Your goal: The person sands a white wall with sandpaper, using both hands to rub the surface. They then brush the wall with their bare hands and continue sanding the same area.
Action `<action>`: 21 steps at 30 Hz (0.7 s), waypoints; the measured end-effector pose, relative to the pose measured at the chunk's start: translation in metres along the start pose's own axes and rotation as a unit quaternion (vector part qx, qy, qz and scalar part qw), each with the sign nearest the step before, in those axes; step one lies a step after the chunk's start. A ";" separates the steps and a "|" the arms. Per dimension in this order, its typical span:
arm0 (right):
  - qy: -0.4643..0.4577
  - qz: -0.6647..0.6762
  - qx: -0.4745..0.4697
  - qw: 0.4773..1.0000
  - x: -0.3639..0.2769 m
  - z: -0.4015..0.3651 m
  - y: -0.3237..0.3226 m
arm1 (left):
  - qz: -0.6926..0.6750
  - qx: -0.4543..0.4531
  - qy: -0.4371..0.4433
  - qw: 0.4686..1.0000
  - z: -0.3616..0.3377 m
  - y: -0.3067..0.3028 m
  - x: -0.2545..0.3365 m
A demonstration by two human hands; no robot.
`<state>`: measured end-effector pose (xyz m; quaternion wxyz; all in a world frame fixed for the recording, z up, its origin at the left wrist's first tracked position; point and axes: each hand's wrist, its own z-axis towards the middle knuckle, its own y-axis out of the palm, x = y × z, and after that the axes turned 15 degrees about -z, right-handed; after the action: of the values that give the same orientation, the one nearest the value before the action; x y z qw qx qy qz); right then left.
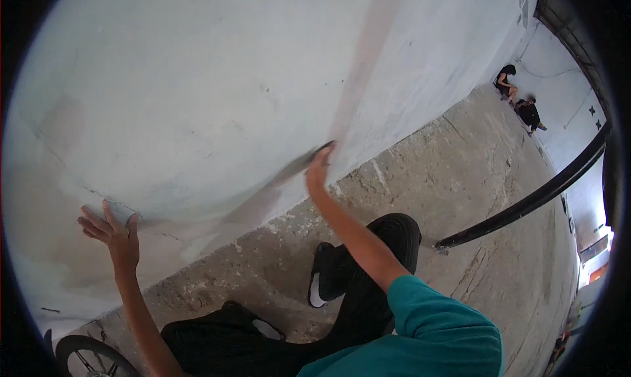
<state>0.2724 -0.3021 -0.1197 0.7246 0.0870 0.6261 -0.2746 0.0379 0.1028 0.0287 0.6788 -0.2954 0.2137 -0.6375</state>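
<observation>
My left hand (110,236) is open, its fingers spread against the pale wall (197,101) beside a thin crack. Farther right, my right hand (319,167) is slightly blurred and pressed to the same wall, low down near the floor. Under its fingers is a thin dark flat piece (325,147), mostly covered by the hand; what kind of thing it is, I cannot tell. A faint reddish-brown band runs up the wall just above this hand. Darker patches mark the lower wall between my hands.
My bent legs in black trousers (348,311) are on the stained concrete floor (460,180). A black pole (526,206) slants in from the right. A spoked wheel (92,357) stands at bottom left. Two people (516,98) sit by the far corner.
</observation>
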 end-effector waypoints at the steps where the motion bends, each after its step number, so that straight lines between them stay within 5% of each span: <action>1: -0.044 -0.013 0.019 0.999 -0.025 -0.027 0.004 | -0.003 -0.003 -0.004 1.000 0.000 0.001 0.001; 11: 0.044 -0.049 0.117 0.991 -0.023 0.107 -0.048 | -0.002 -0.008 -0.008 1.000 -0.002 0.003 -0.003; 13: 0.112 -0.005 0.035 0.993 -0.031 0.097 -0.061 | 0.006 -0.012 -0.005 1.000 -0.001 0.003 -0.003; 16: 0.068 -0.008 -0.017 0.997 -0.016 0.049 -0.035 | 0.002 -0.013 0.000 1.000 -0.001 0.001 -0.002; 18: -0.071 -0.032 0.017 0.997 -0.034 -0.016 -0.006 | 0.003 -0.013 -0.004 1.000 -0.001 0.000 0.000; 21: -0.045 0.016 0.041 0.998 -0.062 -0.026 0.006 | -0.004 -0.014 -0.005 1.000 0.001 -0.002 0.006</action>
<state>0.2494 -0.2673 -0.0674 0.7522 0.1142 0.5796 -0.2920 0.0373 0.0971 0.0315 0.6729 -0.3094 0.2178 -0.6357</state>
